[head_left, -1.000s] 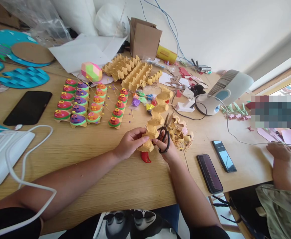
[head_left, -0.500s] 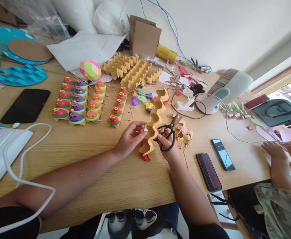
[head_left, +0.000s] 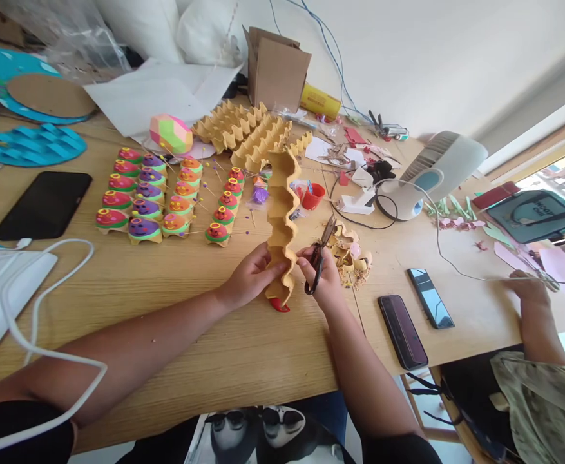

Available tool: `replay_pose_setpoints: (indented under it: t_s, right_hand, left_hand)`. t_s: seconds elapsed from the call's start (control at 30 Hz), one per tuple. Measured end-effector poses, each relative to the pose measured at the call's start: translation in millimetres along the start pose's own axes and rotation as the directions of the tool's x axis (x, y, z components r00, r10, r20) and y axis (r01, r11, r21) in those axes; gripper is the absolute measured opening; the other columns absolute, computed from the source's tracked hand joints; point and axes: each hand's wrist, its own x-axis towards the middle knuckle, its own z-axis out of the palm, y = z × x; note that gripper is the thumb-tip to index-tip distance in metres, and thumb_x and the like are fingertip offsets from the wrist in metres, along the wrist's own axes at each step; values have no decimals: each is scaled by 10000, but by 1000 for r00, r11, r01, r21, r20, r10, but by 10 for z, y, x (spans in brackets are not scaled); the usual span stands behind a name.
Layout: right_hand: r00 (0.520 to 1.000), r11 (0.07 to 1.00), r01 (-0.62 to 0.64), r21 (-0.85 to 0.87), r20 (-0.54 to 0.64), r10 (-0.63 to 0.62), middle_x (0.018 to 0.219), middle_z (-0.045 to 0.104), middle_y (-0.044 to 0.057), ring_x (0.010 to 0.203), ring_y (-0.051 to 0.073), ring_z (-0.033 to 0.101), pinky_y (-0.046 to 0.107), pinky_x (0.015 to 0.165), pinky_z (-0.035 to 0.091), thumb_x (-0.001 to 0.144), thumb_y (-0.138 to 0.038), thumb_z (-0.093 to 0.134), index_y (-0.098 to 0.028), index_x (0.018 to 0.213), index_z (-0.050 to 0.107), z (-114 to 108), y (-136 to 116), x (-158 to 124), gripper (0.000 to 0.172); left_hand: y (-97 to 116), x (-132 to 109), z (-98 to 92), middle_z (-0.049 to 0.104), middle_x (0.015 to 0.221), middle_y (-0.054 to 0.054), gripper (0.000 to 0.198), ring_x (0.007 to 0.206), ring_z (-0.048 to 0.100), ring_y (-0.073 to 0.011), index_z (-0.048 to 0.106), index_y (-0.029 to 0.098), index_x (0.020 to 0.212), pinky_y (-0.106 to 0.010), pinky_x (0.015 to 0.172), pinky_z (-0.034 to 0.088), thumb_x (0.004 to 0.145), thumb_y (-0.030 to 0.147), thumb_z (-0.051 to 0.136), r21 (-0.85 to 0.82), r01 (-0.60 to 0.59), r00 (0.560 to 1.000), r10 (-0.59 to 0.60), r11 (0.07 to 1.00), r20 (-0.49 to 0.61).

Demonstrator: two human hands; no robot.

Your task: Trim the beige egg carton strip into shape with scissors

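Observation:
My left hand (head_left: pixel 249 278) is closed on the near part of a long yellow egg carton strip (head_left: pixel 278 219), thumb on its inner side. The strip stands tilted up from the table, its wavy cut edge facing right. Scissors with black handles (head_left: pixel 317 261) are in my right hand (head_left: pixel 325 283), the blades pointing away and up; its fingertips are at the strip's right edge. Under the strip's near end shows a small red piece (head_left: pixel 279 305). Just right of the scissors lies a heap of yellow carton scraps (head_left: pixel 352 254). Beyond the strip stands a red cup (head_left: pixel 313 195).
Left are rows of painted carton caterpillars (head_left: pixel 147 200), a black phone (head_left: pixel 43 205) and a white cable (head_left: pixel 45 303). More carton pieces (head_left: pixel 258 135) lie behind. A fan (head_left: pixel 431 174) and two phones (head_left: pixel 402 332) are on the right. Another person's hand (head_left: pixel 531 290) rests at far right.
The strip has been raised and turned more upright, my left hand now wrapped around it. The scissors have turned in my right hand. At far right, the other person's hands have shifted.

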Motion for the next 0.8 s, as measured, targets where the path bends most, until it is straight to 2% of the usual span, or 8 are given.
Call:
replay_pose_setpoints:
  t_s: [0.17,0.23,0.33,0.43,0.57,0.7,0.8]
  right_hand:
    - [999,992,10,-122,49,-4,1002,698,50,872,188,634,337,822,520,898,-456,689,-235,1023,599,-5,20,9,270]
    - [997,990,17,-143,81,-5,978,689,46,849,186,630,337,807,513,904,-438,663,-234,1038,599,1,35,12,252]
    - [993,979,35,-201,116,-11,941,670,37,835,186,615,336,800,499,893,-424,660,-232,1044,607,3,31,11,250]
    - [990,955,66,-289,141,-26,852,630,14,768,173,568,314,734,461,871,-403,664,-229,938,605,-7,8,10,196]
    - [980,908,99,-407,196,-19,705,526,-33,663,141,469,279,630,360,809,-356,688,-229,764,525,-25,-18,11,211]
    - [965,868,92,-488,258,43,654,492,-54,608,120,412,270,591,296,804,-344,675,-229,712,475,-49,-31,10,249]
    - [951,832,96,-546,297,85,645,478,-60,591,114,393,268,578,266,831,-347,652,-228,715,465,-75,-39,11,250]
  left_hand:
    - [-98,20,-79,728,955,-14,329,852,702,-170,668,240,1064,-305,772,577,886,486,794,-13,-30,988,28,999,-150]
    - [-112,23,-101,732,975,-9,349,831,715,-167,632,245,1104,-319,788,589,891,475,784,-51,-6,987,-2,999,-163]
    - [-125,27,-115,731,956,-1,383,802,723,-172,574,259,1180,-330,776,598,908,456,756,-109,37,991,-51,993,-125]
    - [-143,45,-116,715,996,2,386,817,705,-162,575,261,1188,-302,769,581,895,423,768,-67,-7,984,-5,998,-177]
    - [-167,88,-131,711,1083,-14,392,915,692,-182,595,260,1194,-311,839,568,875,403,771,65,-101,937,117,993,-328]
    - [-158,121,-154,724,1117,-26,382,1014,695,-212,581,263,1179,-341,908,562,862,391,752,112,-127,901,162,986,-403]
    - [-120,136,-145,723,1097,-27,395,997,695,-219,561,261,1156,-355,897,565,830,367,757,117,-129,882,168,985,-441]
